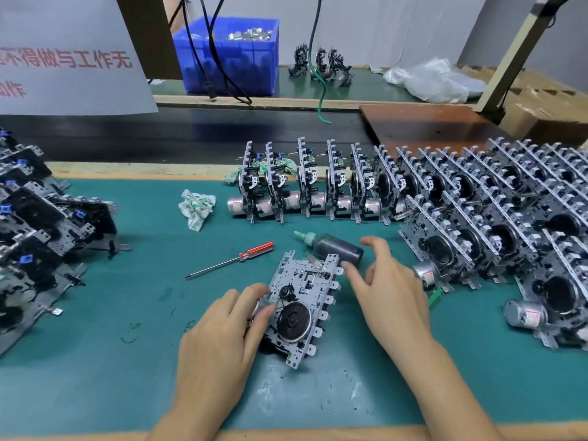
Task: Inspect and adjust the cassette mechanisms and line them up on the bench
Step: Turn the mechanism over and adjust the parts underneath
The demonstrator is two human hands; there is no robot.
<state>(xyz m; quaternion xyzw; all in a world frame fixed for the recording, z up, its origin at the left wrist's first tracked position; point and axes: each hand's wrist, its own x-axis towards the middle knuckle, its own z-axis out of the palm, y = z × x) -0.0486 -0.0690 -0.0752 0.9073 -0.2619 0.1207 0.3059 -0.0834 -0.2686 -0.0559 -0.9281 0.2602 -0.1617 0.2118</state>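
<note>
A cassette mechanism [299, 308] is gripped at its left edge by the left hand [222, 332] on the green bench [95, 361]. The right hand [385, 288], fingers relaxed and holding nothing, is poised just beside its upper right corner, near a dark bottle [334, 248].

Your mechanism [299, 308] lies mid-counter [95, 361]; screwdriver [230, 260] to its left, bottle [334, 248] behind, upright row [318, 183] farther back.
</note>
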